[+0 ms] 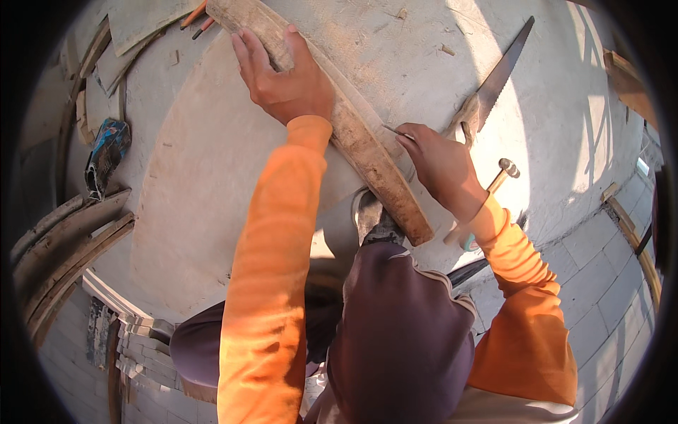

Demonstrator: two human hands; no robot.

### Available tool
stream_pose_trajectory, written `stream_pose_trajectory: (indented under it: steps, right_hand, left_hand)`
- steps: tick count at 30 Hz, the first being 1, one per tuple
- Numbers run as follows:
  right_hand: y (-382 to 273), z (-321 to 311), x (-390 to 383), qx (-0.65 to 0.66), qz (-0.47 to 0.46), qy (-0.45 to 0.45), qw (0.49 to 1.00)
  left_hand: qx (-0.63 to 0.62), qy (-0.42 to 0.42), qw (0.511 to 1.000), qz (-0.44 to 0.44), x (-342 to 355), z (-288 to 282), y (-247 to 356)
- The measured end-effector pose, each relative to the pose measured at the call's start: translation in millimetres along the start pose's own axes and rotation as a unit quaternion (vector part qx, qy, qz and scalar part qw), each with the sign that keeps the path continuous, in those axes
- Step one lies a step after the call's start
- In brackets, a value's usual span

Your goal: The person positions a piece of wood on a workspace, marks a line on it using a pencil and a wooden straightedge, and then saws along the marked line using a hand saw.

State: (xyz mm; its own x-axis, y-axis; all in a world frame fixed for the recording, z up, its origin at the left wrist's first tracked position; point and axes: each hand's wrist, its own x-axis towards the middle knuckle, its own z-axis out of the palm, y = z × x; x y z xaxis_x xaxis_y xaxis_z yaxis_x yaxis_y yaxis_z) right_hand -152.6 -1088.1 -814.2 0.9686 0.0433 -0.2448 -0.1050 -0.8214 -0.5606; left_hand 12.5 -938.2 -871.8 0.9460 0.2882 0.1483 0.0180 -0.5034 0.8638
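Note:
A long, weathered wooden plank [374, 166] runs slantwise from the upper left down to my foot [378, 227], its near end just beyond my knee. My left hand [293, 81] grips the plank's upper part, with the thumb on its face and the fingers over the left edge. Pinched in my right hand [441, 166] is a thin, dark, pencil-like tool [400, 133], its tip close to the plank's right edge. Whether the tip touches the wood I cannot tell. A handsaw [503, 76] lies just beyond my right hand, its wooden handle [466, 119] nearest the knuckles.
Right of my right wrist is a hammer [508, 168], its handle partly hidden. An orange stick [193, 15] and a red one [203, 28] lie by the plank's far end. At left are a black-and-blue bag [107, 152] and several stacked boards [74, 244].

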Motion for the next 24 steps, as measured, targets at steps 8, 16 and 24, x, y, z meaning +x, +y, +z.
stream_pose_trajectory:
  steps: [8,16,24]
  right_hand:
    - [0,15,28,0.019,-0.08,-0.002,0.997]
    - [26,10,-52,0.034,-0.103,-0.095,0.99]
    - [16,17,-9,0.045,-0.08,0.046,0.995]
  left_hand:
    - [0.011,0.001,1.0,-0.008,-1,0,1]
    - [0.004,0.003,1.0,0.002,0,0,-1]
    - [0.031,0.001,0.999,0.008,1,1,1]
